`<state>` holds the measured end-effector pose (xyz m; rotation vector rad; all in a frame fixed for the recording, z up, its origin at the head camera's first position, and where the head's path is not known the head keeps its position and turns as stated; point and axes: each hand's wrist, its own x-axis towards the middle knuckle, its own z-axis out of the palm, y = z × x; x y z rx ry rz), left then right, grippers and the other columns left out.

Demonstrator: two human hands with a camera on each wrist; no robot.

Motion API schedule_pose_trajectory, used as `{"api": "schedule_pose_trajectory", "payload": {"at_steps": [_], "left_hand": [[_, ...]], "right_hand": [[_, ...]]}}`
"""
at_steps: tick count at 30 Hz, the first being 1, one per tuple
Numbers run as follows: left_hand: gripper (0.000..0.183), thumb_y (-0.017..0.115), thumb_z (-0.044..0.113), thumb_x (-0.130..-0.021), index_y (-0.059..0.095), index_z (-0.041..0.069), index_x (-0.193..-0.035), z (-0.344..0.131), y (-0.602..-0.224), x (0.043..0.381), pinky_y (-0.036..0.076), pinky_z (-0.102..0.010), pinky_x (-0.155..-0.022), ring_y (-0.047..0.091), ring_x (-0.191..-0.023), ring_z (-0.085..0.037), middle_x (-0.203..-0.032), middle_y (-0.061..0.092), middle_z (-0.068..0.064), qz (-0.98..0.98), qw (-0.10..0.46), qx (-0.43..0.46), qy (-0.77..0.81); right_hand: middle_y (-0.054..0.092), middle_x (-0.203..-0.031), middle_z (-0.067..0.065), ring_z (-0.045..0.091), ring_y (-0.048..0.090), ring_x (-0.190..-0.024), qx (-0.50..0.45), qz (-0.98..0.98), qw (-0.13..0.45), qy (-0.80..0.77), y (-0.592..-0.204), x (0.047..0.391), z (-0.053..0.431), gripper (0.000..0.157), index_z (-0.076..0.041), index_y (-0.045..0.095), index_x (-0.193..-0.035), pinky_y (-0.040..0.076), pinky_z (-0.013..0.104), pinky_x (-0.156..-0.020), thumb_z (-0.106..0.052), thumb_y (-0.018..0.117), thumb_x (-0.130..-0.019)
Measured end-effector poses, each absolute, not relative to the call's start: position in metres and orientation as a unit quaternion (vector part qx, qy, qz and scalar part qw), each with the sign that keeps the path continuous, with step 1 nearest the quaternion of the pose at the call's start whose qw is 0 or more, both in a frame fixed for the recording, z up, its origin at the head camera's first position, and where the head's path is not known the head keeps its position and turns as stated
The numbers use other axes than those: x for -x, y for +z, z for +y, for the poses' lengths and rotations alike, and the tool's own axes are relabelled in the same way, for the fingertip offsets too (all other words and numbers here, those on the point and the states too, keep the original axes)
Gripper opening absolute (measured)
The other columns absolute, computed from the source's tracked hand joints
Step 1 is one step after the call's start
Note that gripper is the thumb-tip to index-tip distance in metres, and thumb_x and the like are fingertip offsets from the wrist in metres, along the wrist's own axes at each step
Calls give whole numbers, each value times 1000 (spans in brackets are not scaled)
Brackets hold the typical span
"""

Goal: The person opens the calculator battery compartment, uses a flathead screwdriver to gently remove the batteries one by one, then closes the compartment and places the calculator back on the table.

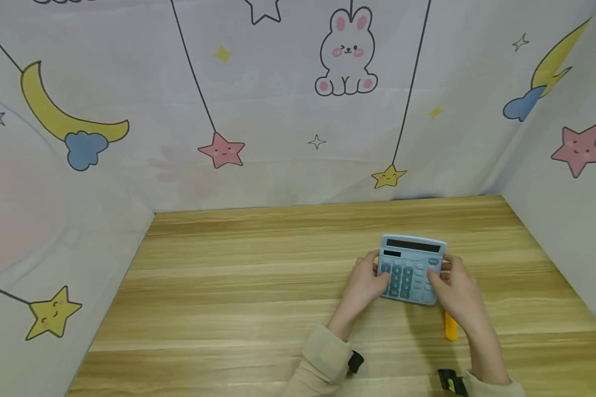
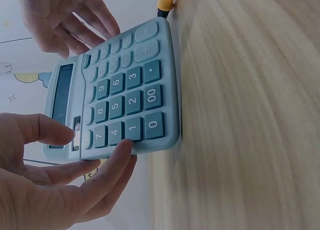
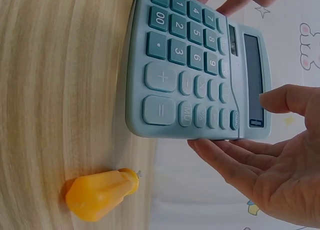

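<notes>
A light blue calculator [image 1: 411,300] with darker number keys is held at the right of the table, screen end raised and facing the person. My left hand [image 1: 365,282] grips its left side, thumb over the front and fingers along the edge. On the opposite side, my right hand [image 1: 461,289] grips it, its thumb [image 3: 285,98] at the screen in the right wrist view. A 0 shows on the calculator's screen [image 3: 254,80] there. The calculator's lower edge [image 2: 176,85] is close over the tabletop in the left wrist view.
An orange handle [image 3: 97,195] with a small metal tip lies on the wooden table [image 1: 228,298], partly behind my right hand in the head view. A white cloth [image 1: 278,110] printed with stars, moons and a rabbit hangs along the back and sides.
</notes>
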<state>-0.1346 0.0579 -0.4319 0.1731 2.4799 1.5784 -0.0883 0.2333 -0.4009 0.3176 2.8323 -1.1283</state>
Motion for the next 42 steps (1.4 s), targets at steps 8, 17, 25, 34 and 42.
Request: {"api": "schedule_pose_trajectory", "payload": {"at_steps": [8, 17, 25, 34, 42], "left_hand": [[54, 60, 7, -79, 56, 8, -132, 60, -430, 135, 37, -21, -63, 45, -76, -10, -89, 56, -8, 826, 93, -45, 553], [54, 60, 6, -79, 55, 6, -133, 61, -427, 135, 38, -22, -69, 46, -81, -12, -92, 55, -7, 818, 90, -33, 567], [55, 59, 6, -80, 53, 5, -134, 61, -426, 133, 40, -23, -70, 48, -81, -12, -96, 58, -8, 822, 87, -35, 561], [57, 59, 6, -78, 52, 3, -135, 61, -423, 130, 38, -22, -66, 46, -77, -12, -96, 59, -10, 833, 76, -44, 547], [61, 56, 6, -78, 48, 0, -139, 59, -416, 127, 36, -20, -62, 43, -72, -9, -111, 60, -17, 821, 90, -52, 562]], "right_hand": [[45, -133, 39, 52, 50, -118, -103, 921, 5, -377, -398, 86, 233, 64, 13, 23, -144, 44, 60, -93, -30, 42, -101], [49, -131, 37, 51, 53, -117, -116, 910, -49, -394, -400, 87, 229, 57, 11, 31, -141, 46, 57, -94, -25, 45, -99], [53, -127, 33, 48, 56, -115, -129, 901, -80, -406, -403, 87, 225, 50, 10, 37, -135, 47, 54, -95, -22, 48, -98], [54, -126, 32, 47, 57, -114, -129, 900, -82, -408, -403, 84, 225, 48, 8, 39, -131, 46, 55, -94, -28, 45, -99], [50, -131, 33, 49, 51, -120, -138, 892, -70, -425, -402, 84, 227, 54, 7, 36, -134, 43, 59, -95, -38, 31, -103]]}}
